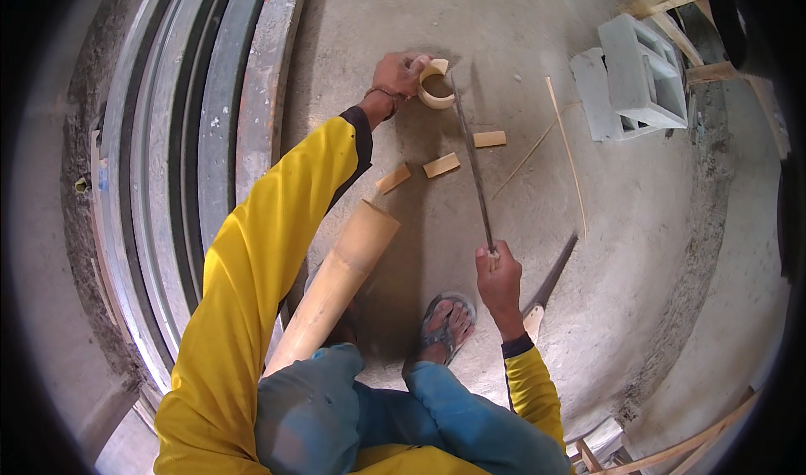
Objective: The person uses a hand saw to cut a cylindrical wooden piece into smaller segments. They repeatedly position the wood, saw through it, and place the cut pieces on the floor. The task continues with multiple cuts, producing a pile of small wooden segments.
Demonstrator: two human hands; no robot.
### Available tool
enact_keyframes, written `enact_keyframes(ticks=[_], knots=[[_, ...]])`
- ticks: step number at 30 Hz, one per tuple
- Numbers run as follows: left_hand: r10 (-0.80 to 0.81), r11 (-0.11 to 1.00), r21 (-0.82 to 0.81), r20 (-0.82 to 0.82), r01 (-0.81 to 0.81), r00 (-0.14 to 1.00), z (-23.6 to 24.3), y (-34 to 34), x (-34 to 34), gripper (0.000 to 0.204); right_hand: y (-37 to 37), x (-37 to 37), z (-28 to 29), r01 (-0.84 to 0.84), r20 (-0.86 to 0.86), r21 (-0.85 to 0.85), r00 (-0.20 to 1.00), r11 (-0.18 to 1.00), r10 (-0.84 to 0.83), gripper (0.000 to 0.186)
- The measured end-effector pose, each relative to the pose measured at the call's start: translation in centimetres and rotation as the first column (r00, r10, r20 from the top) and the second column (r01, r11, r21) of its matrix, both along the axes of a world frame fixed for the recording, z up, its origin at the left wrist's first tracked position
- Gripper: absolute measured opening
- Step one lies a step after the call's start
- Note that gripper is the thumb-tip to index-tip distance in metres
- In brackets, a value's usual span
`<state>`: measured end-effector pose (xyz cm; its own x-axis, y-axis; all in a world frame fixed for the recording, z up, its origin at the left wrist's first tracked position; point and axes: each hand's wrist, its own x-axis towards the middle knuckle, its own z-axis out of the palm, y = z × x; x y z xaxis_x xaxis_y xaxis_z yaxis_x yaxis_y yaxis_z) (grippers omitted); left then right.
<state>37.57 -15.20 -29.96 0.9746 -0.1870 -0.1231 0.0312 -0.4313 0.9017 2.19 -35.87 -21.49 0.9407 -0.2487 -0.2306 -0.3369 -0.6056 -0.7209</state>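
Observation:
My left hand (401,74) grips the left side of a short bamboo ring (437,101), which looks open along its right side. In my right hand (499,278) is the grip of a long thin dark blade (473,163), seen nearly edge-on. Its far end lies close to the ring's right side; whether they touch I cannot tell. Below the ring on the floor are three small split bamboo pieces: a left one (393,179), a middle one (442,165) and a right one (489,139). A thick bamboo pole (334,278) slants up beside my left leg.
A handsaw (556,278) lies right of my right hand. Two thin bamboo strips, one long (567,152) and one thinner (529,156), rest on the concrete floor (621,223). Long grey metal beams (222,97) line the left. Hollow concrete blocks (634,72) stand far right.

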Motion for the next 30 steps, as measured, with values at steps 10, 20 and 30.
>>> enact_keyframes(ticks=[10, 20, 30], knots=[[0.071, 0.996, -0.039, -0.138, -0.077, 0.988, 0.2, 0.1, -1.7, 0.043, 0.3, -1.1, -0.3, 0.011, -0.073, 0.046, 0.997, 0.999, -0.007, 0.022], [0.097, 0.974, -0.176, -0.256, -0.144, 0.962, 1.8, -0.2, -2.5, 0.046, 0.7, -0.6, 2.1, 0.027, -0.096, 0.017, 0.995, 0.999, -0.025, 0.018], [0.076, 0.989, -0.105, -0.224, -0.101, 0.972, 2.4, -0.7, -2.6, 0.045, -0.1, -1.2, -1.8, -0.057, -0.175, -0.121, 0.984, 0.991, 0.035, 0.025]])
